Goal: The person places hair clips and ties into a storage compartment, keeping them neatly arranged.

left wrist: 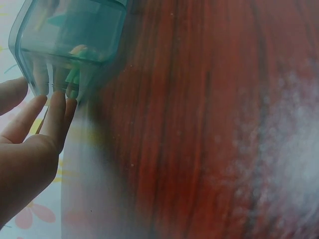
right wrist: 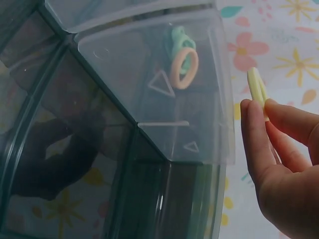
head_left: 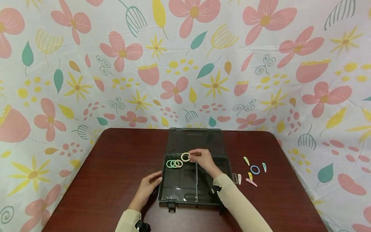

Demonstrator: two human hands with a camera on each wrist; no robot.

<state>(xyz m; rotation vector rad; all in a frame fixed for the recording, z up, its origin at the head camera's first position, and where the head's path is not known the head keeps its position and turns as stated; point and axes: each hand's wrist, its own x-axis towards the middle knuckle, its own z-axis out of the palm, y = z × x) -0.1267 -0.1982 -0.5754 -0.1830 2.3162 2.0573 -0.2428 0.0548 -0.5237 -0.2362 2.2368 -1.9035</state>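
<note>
A dark see-through plastic box point(head_left: 176, 193) lies with its lid point(head_left: 194, 141) folded back. Thumb and fingers of my right hand point(head_left: 202, 159) pinch a pale yellow hair tie point(head_left: 185, 157) above the box's far part. In the right wrist view this yellow hair tie point(right wrist: 257, 89) stands on edge between the fingertips. Several overlapping green and peach hair ties point(head_left: 174, 164) lie in the left compartment, just left of it. My left hand point(head_left: 147, 187) touches the box's left side with nearly straight fingers; the left wrist view shows its fingertips point(left wrist: 57, 99) against the clear wall.
Right of the box, a blue hair tie point(head_left: 255, 169) lies among several small hair clips point(head_left: 251, 182) on the dark wooden table point(head_left: 116, 161). A divider point(head_left: 196, 183) splits the box lengthwise. Latches point(head_left: 171, 205) stick out at its front. A flowered cloth point(head_left: 174, 64) hangs behind.
</note>
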